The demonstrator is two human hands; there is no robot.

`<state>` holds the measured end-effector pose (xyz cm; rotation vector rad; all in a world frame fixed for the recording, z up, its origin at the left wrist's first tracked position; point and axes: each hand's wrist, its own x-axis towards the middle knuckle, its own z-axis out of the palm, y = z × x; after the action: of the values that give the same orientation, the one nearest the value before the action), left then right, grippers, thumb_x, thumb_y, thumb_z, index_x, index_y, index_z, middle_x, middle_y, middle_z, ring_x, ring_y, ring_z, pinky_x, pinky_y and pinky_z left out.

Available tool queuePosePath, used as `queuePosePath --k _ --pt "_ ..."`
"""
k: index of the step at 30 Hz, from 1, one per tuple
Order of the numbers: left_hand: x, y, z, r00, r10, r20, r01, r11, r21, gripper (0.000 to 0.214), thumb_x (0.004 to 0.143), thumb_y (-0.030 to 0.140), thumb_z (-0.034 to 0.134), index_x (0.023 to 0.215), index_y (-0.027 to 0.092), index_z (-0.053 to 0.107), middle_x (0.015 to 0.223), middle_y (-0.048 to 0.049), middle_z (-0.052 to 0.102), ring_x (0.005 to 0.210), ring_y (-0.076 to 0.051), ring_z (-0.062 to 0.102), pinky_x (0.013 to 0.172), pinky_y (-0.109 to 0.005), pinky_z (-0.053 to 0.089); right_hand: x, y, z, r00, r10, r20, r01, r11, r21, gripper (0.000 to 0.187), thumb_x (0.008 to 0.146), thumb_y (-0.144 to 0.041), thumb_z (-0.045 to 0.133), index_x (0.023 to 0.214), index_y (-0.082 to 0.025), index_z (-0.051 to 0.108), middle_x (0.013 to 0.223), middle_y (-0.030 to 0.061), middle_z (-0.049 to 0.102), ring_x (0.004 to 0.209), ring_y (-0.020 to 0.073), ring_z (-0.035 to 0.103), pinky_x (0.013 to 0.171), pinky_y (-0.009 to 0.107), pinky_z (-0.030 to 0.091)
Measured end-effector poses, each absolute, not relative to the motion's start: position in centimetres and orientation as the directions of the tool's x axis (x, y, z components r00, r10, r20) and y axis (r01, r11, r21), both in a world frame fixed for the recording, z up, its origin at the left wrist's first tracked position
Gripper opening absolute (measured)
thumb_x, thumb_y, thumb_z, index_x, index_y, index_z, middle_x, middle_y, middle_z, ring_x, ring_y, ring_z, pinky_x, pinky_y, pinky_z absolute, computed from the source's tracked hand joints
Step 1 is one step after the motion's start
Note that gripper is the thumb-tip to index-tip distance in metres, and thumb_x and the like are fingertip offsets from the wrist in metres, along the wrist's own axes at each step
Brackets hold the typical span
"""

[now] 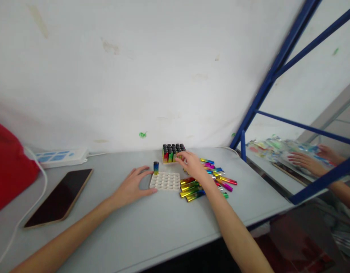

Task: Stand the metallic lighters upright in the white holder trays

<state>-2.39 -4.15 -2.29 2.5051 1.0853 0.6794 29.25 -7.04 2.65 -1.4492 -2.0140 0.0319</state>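
My left hand (133, 185) lies at the left edge of a white tray (172, 188) with rows of round holes, thumb and forefinger spread along that side. One blue lighter-like piece (156, 167) with a dark top stands upright in the tray's back left corner. Behind the tray is a block of black-topped lighters (169, 153) in rainbow colours. Over its front right side, my right hand (189, 163) has its fingers curled close together; what is between the fingertips, if anything, is hidden. Under and beside my right forearm lies a pile of shiny coloured tubes (192, 188).
A dark phone (61, 197) lies on the grey table (152, 231) at left, near a white power strip (61, 157), a white cable (43, 189) and a red cloth-like object (10, 167). A blue metal frame (263, 91) rises at right, with another person's hands (305, 163) beyond it.
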Motion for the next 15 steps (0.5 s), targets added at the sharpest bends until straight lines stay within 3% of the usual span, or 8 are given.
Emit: queuePosePath --k 4,7,12,15 --pt "-1.9 -4.3 -2.1 0.588 0.763 0.269 0.64 -0.642 0.422 0.082 0.079 0.08 0.073 0.14 0.026 0.068 0.155 -0.0162 0.061 0.142 -0.042 0.058 0.129 -0.069 0.026 36.5 -7.1 3.2 0.164 0.875 0.456 0.94 0.002 -0.342 0.03 0.108 -0.02 0.052 0.123 -0.013 0.077 0.118 0.0156 0.078 0.108 0.0245 0.07 0.105 0.035 0.048" --pt "-1.5 -4.3 -2.1 0.566 0.784 0.256 0.68 -0.619 0.394 0.084 0.077 0.078 0.074 0.142 0.025 0.066 0.153 -0.0173 0.062 0.139 -0.044 0.06 0.128 -0.074 0.023 39.7 -7.5 2.3 0.291 0.882 0.37 0.93 -0.17 -0.326 0.038 0.104 -0.016 0.05 0.131 -0.013 0.076 0.134 0.0176 0.076 0.123 0.0261 0.069 0.112 0.036 0.046" --pt "-1.5 -4.1 -2.4 0.553 0.777 0.3 0.673 -0.629 0.388 0.083 0.074 0.08 0.075 0.136 0.026 0.069 0.149 -0.0158 0.064 0.135 -0.041 0.062 0.127 -0.067 0.03 40.5 -7.6 0.4 0.419 0.868 0.267 0.889 -0.332 -0.315 0.025 0.095 -0.017 0.063 0.108 -0.016 0.084 0.108 0.0179 0.083 0.106 0.0273 0.075 0.094 0.034 0.052" --pt "-1.6 -4.2 -2.3 0.551 0.775 0.309 0.668 -0.632 0.394 0.083 0.073 0.082 0.075 0.131 0.022 0.07 0.148 -0.0175 0.065 0.135 -0.041 0.061 0.123 -0.063 0.038 40.4 -7.4 0.0 0.427 0.864 0.266 0.885 -0.34 -0.318 0.016 0.093 -0.019 0.068 0.097 -0.017 0.084 0.095 0.0152 0.082 0.095 0.026 0.076 0.086 0.032 0.053"
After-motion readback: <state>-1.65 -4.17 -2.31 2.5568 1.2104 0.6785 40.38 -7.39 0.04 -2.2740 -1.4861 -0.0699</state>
